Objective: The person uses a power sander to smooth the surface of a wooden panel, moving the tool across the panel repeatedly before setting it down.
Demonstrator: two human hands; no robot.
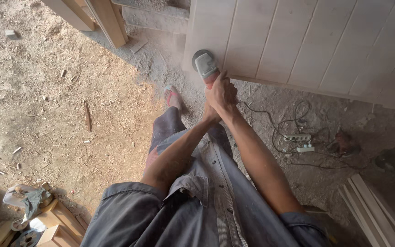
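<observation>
Arms: we see both forearms stretched forward and down from rolled grey shirt sleeves, meeting at one point ahead of the body.
Right hand: on top, fingers clenched round the reddish grip of the sander, knuckles facing us.
Left hand: tucked beneath and behind the right one, mostly hidden by it; we take it as wrapped on the same grip, though its fingers do not show.
Sander: a grey-headed power tool with a round pad, pressed against the lower left corner of the wooden panel; fine dust hangs about the pad.
Wooden panel: pale, made of grooved boards, standing on edge far and right, its lower edge running along the ground.
Foot: in a red-strapped sandal, planted just left of the sander, close to the panel's corner.
Cable: dark, trailing right from the hands over the ground to a white power strip; a second white block lies just beside it.
Ground: sawdust-covered, orange-brown to the left, grey near the panel, with scattered chips.
Timber posts: leaning at far left.
Near left: wood offcuts and a crumpled cloth.
Near right: pale planks lying stacked beside the leg.
</observation>
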